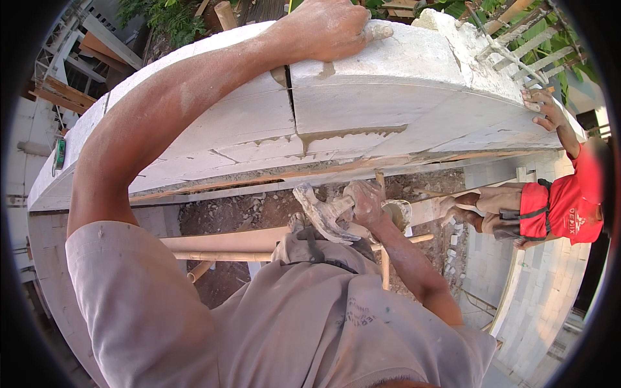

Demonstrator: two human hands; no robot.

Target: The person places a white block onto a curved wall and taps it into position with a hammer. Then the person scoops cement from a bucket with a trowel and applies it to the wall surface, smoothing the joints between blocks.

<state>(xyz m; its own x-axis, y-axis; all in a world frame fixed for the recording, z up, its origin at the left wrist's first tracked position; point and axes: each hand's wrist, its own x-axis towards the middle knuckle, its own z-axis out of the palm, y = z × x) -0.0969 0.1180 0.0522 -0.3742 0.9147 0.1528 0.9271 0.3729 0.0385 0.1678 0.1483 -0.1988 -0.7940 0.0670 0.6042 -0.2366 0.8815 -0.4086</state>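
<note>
My left arm reaches up over the wall of pale lightweight blocks (pixel 381 103). At the wall's top, my left hand (pixel 336 29) is closed over a block, thumb on the near side; its fingertips are hidden. Lower down, in front of my body, my right hand (pixel 365 202) grips the handle of a hammer (pixel 325 215). Pale dried mortar coats the hammer, and its head points left, apart from the wall. Wet-looking grey mortar (pixel 349 134) marks a joint below my left hand. A dark vertical gap (pixel 290 100) separates two blocks there.
A co-worker in a red shirt (pixel 569 207) stands at right, one hand (pixel 546 110) on the wall. Reinforcing bars (pixel 530 55) stick out at the upper right. A green tape measure (pixel 59 154) sits on the wall's left end. Below are a plank (pixel 226 241), bamboo pole (pixel 420 238) and rubble.
</note>
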